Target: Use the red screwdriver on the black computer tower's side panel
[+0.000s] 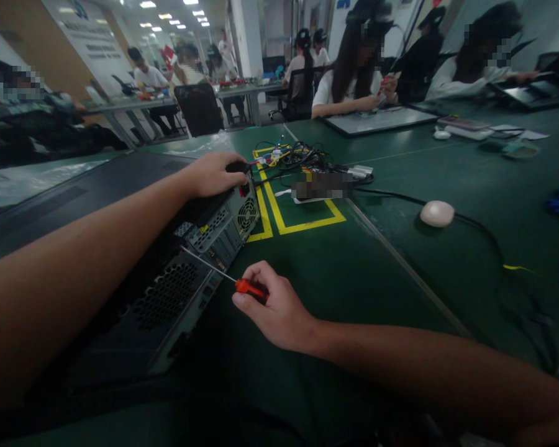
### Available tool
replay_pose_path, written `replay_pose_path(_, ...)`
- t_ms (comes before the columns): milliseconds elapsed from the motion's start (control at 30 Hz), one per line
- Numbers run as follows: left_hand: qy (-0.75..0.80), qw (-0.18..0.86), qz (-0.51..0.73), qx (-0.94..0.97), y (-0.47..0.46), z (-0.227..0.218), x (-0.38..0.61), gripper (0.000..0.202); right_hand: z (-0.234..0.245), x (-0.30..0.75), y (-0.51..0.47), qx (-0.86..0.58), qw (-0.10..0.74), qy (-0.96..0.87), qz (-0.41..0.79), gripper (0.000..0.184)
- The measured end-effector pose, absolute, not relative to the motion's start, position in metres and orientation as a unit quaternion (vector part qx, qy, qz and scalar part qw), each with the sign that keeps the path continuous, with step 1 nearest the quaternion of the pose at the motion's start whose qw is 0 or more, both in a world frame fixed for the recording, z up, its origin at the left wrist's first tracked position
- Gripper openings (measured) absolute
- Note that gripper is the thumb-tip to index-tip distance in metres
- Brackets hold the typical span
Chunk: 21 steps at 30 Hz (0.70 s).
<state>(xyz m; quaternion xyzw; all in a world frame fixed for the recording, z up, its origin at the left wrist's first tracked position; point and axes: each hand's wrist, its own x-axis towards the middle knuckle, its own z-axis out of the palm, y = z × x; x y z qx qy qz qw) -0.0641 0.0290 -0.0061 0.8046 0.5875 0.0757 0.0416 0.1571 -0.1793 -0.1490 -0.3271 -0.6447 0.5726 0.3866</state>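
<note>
A dark desktop computer case (181, 292) lies on its side on the green table (354, 279), its perforated back panel and fan grille (248, 214) facing me. My left hand (214, 175) rests on the case's top far corner, fingers curled over the edge. My right hand (272, 307) is closed round the red handle of a screwdriver (249, 288). Its thin metal shaft (207, 264) reaches left, the tip against the back panel.
A tangle of cables (302, 158) lies inside yellow tape markings (307, 223) beyond the case. A white mouse (436, 213) with a black cord sits to the right. Other people sit at the far tables with flat panels (377, 120). An office chair (198, 108) stands behind.
</note>
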Motion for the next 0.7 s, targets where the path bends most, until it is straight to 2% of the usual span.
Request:
replay_pose_path(333,0.578,0.037,0.074,0.812,0.0342,-0.0087,-0.0708,0.086,-0.1475,0.1578,-0.1796,-0.336,0.380,-0.644,0.573,0.040)
replay_pose_path(700,0.582,0.032,0.079,0.809,0.0353,-0.0112,-0.0702,0.086,-0.1475,0.1584,-0.1797,-0.339,0.364,-0.641,0.585,0.037)
